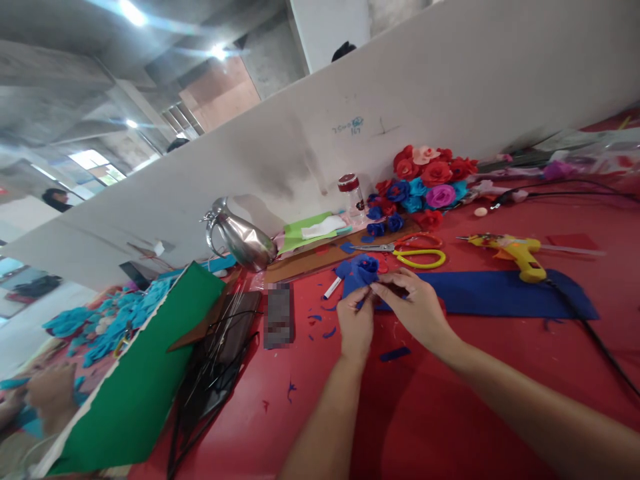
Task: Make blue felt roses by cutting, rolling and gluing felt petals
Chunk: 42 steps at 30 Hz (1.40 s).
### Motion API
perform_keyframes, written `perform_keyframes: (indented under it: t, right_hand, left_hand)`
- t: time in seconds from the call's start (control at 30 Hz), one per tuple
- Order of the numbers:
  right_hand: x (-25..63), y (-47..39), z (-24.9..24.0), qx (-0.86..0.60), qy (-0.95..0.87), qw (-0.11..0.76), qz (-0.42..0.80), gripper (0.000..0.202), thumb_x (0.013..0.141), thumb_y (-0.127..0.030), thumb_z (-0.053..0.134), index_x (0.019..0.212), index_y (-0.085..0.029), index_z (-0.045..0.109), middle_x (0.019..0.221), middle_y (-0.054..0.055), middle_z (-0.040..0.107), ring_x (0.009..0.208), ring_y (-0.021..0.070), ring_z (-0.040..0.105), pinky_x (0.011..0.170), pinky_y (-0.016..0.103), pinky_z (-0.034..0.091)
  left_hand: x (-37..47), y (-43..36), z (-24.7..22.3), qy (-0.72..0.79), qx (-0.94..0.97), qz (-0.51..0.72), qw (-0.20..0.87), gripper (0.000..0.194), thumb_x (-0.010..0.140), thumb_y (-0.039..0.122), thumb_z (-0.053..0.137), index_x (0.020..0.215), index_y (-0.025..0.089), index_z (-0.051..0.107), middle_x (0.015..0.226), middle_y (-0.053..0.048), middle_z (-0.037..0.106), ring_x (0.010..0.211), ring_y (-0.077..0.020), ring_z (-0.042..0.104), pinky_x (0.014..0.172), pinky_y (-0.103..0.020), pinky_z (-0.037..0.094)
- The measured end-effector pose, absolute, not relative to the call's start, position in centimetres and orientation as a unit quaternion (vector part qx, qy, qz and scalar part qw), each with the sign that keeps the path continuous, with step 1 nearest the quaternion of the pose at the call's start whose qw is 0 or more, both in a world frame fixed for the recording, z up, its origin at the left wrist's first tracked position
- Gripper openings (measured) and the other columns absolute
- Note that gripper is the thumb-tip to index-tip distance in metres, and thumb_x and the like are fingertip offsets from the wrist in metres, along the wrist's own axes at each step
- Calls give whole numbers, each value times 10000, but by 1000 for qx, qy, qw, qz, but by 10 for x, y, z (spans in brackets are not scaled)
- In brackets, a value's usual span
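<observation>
Both hands meet at a blue artificial flower (367, 267) above the red table. My left hand (356, 320) is closed on its lower part from the left, with blue material showing over the fingers. My right hand (413, 300) pinches at the flower's right side, its fingertips touching or nearly touching those of the left; exactly what they pinch is hidden. Behind the right hand lies a long blue strip (490, 293) of sheet material. Scissors (420, 255) with yellow and red-orange handles rest just beyond the flower. A white marker (332, 288) lies close by on the left.
A yellow glue gun (520, 252) with its cord lies at right. Finished flowers (435, 177) are heaped behind, beside a red-lidded jar (353, 197). A steel jug (243, 237), a dark phone-like object (279, 317) and a green board (135, 380) stand left. Another person's hands (53, 393) work beyond the board.
</observation>
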State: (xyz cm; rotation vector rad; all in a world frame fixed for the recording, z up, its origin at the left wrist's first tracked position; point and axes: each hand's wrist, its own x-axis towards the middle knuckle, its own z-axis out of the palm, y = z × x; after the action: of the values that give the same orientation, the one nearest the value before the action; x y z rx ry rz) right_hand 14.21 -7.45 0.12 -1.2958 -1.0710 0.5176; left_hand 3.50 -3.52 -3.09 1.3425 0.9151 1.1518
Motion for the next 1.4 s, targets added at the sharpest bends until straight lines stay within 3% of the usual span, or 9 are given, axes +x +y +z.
perform_keyframes:
  t: [0.33, 0.53, 0.63, 0.77, 0.9, 1.07, 1.27, 1.4]
  right_hand:
    - [139, -82, 11, -537, -502, 650, 193, 106, 778, -308, 649, 707, -230, 656, 690, 26, 612, 634, 175, 522, 594, 307, 442]
    - [138, -93, 19, -460, -554, 656, 226, 150, 827, -239, 565, 734, -240, 683, 748, 44, 658, 741, 203, 607, 683, 336, 476]
    - [140, -93, 18, -464, -539, 664, 232, 144, 826, -228, 560, 733, -238, 670, 740, 39, 653, 751, 204, 608, 699, 339, 473]
    - [141, -87, 14, -493, -485, 671, 268, 61, 781, -277, 605, 769, -226, 635, 740, 28, 652, 689, 180, 583, 649, 314, 468]
    - [140, -82, 15, -502, -487, 659, 277, 111, 738, -309, 648, 806, -221, 646, 752, 21, 646, 626, 151, 543, 599, 290, 457]
    - [138, -83, 17, -506, -505, 650, 257, 83, 740, -298, 671, 760, -219, 654, 745, 25, 625, 601, 148, 526, 564, 288, 443]
    - [143, -82, 9, -460, -444, 682, 356, 235, 742, -266, 622, 973, -233, 654, 872, 35, 667, 725, 173, 600, 684, 313, 504]
    - [148, -78, 9, -455, -391, 693, 401, 276, 723, -254, 619, 994, -227, 665, 895, 28, 681, 705, 159, 608, 699, 318, 519]
  left_hand:
    - [34, -35, -30, 377, 528, 518, 557, 151, 715, 277, 685, 604, 174, 693, 646, -9, 627, 664, -147, 529, 669, -260, 435]
    - [34, -38, -25, 344, 477, 546, 596, 85, 674, 219, 698, 712, 188, 767, 787, -44, 720, 807, -191, 640, 826, -325, 485]
    - [35, -41, -17, 340, 464, 555, 601, 106, 662, 238, 742, 749, 198, 786, 823, -47, 750, 841, -200, 659, 879, -349, 480]
    - [36, -41, -13, 363, 479, 558, 572, 100, 674, 267, 763, 737, 193, 787, 762, -33, 745, 778, -185, 644, 834, -334, 487]
    - [35, -38, -23, 363, 480, 568, 562, 95, 677, 279, 756, 719, 196, 776, 719, -16, 723, 736, -170, 619, 790, -318, 492]
    - [33, -35, -32, 354, 513, 555, 551, 115, 709, 299, 727, 726, 193, 770, 795, -32, 732, 774, -183, 617, 787, -317, 496]
    - [34, -39, -19, 358, 507, 541, 567, 154, 723, 332, 726, 729, 180, 746, 753, -28, 714, 756, -171, 616, 792, -301, 483]
    - [37, -40, -8, 357, 491, 523, 598, 239, 726, 405, 736, 760, 169, 733, 690, -24, 683, 685, -150, 596, 720, -276, 479]
